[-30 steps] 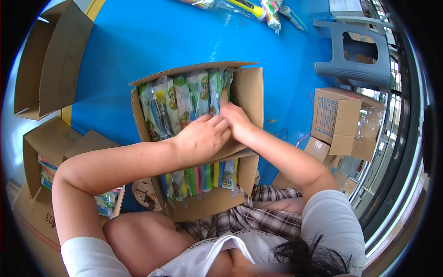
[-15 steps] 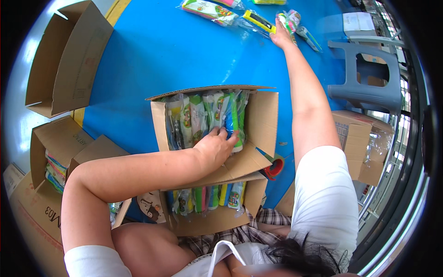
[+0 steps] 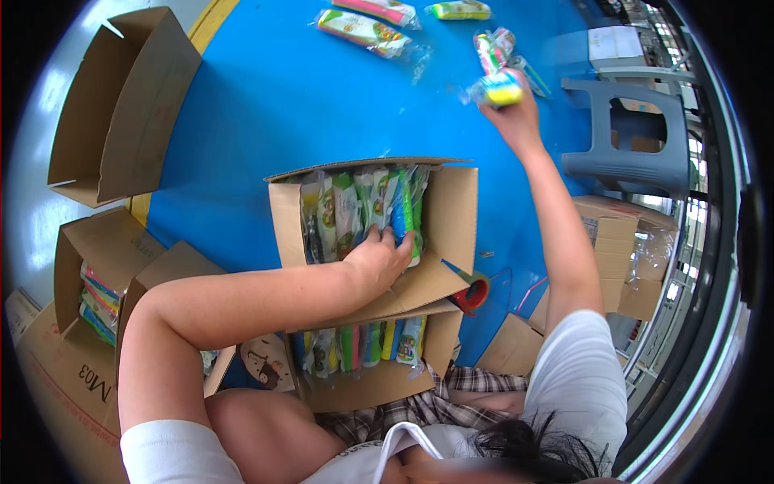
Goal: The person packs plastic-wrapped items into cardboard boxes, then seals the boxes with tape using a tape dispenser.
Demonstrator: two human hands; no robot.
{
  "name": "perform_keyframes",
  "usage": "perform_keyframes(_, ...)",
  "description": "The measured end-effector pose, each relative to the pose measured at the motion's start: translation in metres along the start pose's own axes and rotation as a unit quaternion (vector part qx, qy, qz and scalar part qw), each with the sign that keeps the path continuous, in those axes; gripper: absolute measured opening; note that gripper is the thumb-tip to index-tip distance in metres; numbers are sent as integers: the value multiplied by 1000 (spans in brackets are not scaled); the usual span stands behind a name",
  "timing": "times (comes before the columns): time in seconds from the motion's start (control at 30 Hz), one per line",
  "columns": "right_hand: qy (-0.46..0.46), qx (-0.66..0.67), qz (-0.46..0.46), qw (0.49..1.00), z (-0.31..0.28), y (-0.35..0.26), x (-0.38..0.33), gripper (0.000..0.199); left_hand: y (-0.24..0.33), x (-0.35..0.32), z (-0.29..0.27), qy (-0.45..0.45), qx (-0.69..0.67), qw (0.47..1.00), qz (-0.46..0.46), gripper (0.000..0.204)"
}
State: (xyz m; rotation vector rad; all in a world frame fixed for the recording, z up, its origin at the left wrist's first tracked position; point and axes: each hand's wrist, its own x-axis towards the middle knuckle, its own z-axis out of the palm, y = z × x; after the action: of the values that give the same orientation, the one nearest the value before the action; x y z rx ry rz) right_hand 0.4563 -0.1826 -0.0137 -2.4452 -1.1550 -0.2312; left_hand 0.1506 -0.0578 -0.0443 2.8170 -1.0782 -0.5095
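Observation:
My right hand (image 3: 516,119) is closed round a small yellow-and-blue packet in clear plastic (image 3: 503,89), blurred by motion and held over the blue surface at the upper right. My left hand (image 3: 379,256) reaches into an open cardboard box (image 3: 451,222) in the middle. Its fingers are apart, with the tips resting on a row of upright plastic-wrapped packets (image 3: 345,211), mostly green and white. They touch the blue and green ones at the row's right end; my thumb is hidden.
A second box (image 3: 355,395) with packets stands nearer me. Loose packets (image 3: 363,32) lie at the far side of the blue surface (image 3: 242,105). An open carton (image 3: 133,105) stands far left, a grey stool (image 3: 633,137) right. A red tape roll (image 3: 476,292) sits beside the middle box.
My right hand has drawn nearer and slightly right, lifting the yellow packet away from the loose ones and turning it end-on. My left hand stays on the packets in the box.

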Motion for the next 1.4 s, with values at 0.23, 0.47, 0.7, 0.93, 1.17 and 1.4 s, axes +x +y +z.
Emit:
perform_keyframes(0.23, -188, 59, -333, 922, -119, -161, -75, 36, 4, 1, 8, -25, -22, 999, -14, 64)
perform_keyframes(0.47, -329, -110, -385, 855, -54, -135, -97, 18, 5, 4, 11, 32, 11, 999, -41, 61)
perform_keyframes(0.7, -364, -176, -384, 830, -3, -120, -113, 12, 11, 2, 11, 54, 23, 996, -66, 58)
perform_keyframes(0.93, -524, -152, -168, 821, -45, -151, -111, 38, 8, -2, 2, 29, 51, 997, -50, 59)
perform_keyframes(1.17, -623, -291, -206, 696, -1, -150, -123, 27, 7, -10, 0, -3, 68, 997, -29, 65)
perform_keyframes(1.4, -504, -256, -175, 806, 14, -126, -153, 21, 10, 1, -8, 11, 20, 999, -32, 60)
